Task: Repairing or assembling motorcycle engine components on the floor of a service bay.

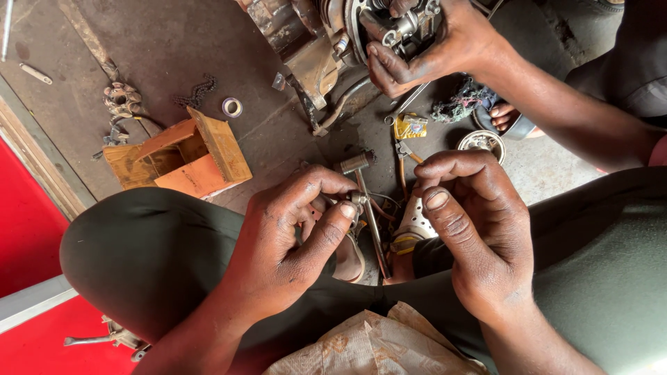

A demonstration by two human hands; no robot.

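Note:
My left hand (pixel 288 239) pinches a small metal part (pixel 356 201) between thumb and fingertips, just above my knees. Beside it, my right hand (pixel 476 222) is curled with fingers bent inward, fingertips near the same small part; whether it touches the part is hidden. Both hands are grimy. Below them on the floor lies a hammer (pixel 365 191) with a long handle. At the top, another person's hand (pixel 427 45) grips a metal engine piece (pixel 406 28).
A small orange wooden box (pixel 184 156) lies on the dark floor at left. A chain piece (pixel 196 92), a metal ring (pixel 232 107), a yellow packet (pixel 410 127), a rag (pixel 458 104) and a round tin (pixel 481 142) are scattered around. A red surface (pixel 28 222) borders the left.

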